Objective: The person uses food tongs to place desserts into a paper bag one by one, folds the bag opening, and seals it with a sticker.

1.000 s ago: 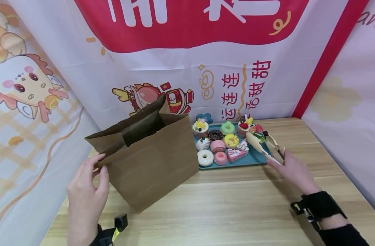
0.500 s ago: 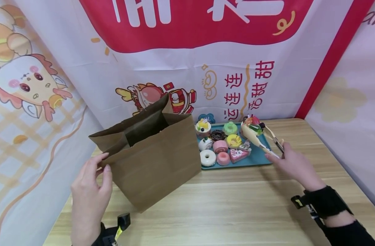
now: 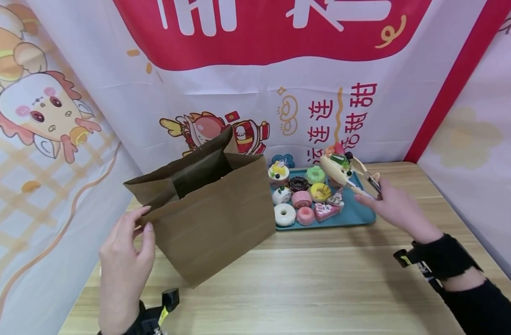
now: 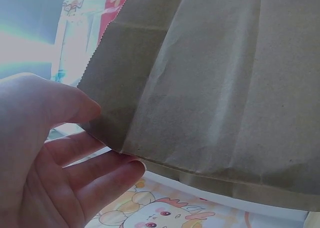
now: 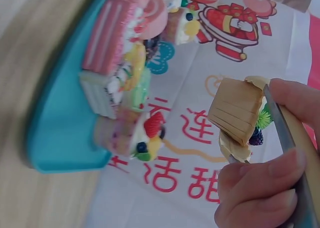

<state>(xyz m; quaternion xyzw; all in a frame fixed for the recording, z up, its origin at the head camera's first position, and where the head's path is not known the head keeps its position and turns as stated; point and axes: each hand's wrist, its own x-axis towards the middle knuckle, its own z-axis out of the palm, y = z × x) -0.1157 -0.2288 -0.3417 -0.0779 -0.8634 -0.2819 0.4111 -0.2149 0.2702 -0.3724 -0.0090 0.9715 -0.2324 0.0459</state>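
One fruit-topped pastry (image 5: pixel 236 110) is hanging between the broad, pale tips of the tongs (image 3: pixel 372 182), raised above the tray (image 3: pixel 358 215) by its far right corner. Its tan base is showing a squarish, tapering block with scored lines on one face, while green, red and orange pieces and dark, round berries are crowding the top. The right hand (image 3: pixel 400 209) is gripping the tongs, thumb and fingers closed round the metal arms, and the tips are standing apart by just the pastry's width. The left hand (image 3: pixel 127 260) is lightly pinching the paper bag (image 3: pixel 215 228) at the left end of its rim, thumb on the front and fingers bent behind the edge. Plain brown and creased, with a jagged cut rim, the bag is standing on the left part of the tabletop (image 3: pixel 301 279), its mouth gaping upward and its right side covering the tray's left end. On the tray, a fruit-topped cup (image 3: pixel 278 173) is sitting near the far edge, a white doughnut (image 3: pixel 285 214) and a pink cake slice (image 3: pixel 326 211) are lying along the near edge, and a yellow doughnut (image 3: pixel 320 191) is resting between those edges.
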